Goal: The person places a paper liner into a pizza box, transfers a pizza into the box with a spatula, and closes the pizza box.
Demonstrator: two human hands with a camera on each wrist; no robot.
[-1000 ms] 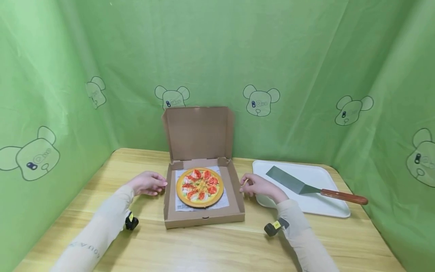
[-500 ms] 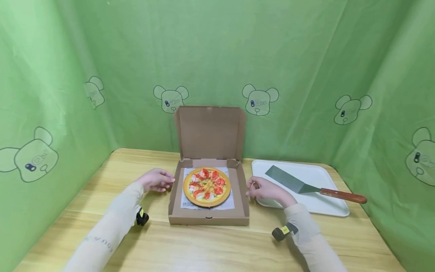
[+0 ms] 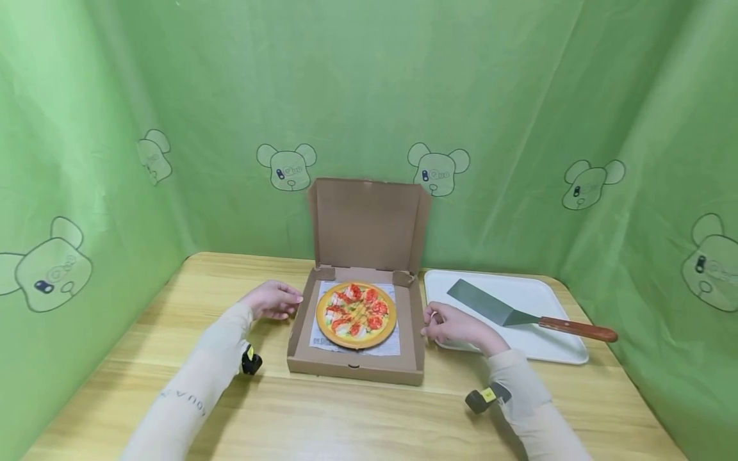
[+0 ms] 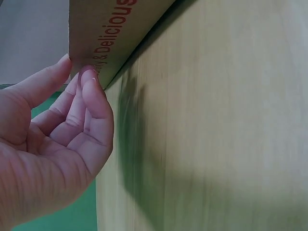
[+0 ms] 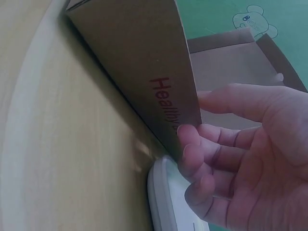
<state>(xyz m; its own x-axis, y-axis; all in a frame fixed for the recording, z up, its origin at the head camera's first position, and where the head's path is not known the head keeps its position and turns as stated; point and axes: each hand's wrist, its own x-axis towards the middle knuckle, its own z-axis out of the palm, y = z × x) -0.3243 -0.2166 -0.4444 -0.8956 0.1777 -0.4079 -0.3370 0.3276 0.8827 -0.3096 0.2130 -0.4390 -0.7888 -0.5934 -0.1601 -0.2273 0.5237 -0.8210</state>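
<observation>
A brown cardboard pizza box stands on the table with its lid raised at the back. Inside, a round pizza with red and white toppings lies on a printed paper sheet. My left hand pinches the box's left side wall near the top edge, thumb and index finger at the cardboard. On the opposite side my right hand grips the right wall. In the right wrist view its thumb is over the inner face, and the curled fingers lie along the outside, by red lettering.
To the right of the box lies a white tray, close to my right hand. A spatula with a metal blade rests across it, its wooden handle jutting past the rim. Green curtains enclose the wooden table.
The pizza box has slid to the right with the pizza in it, and now sits slightly turned, near the tray. Both hands have moved right along with it.
</observation>
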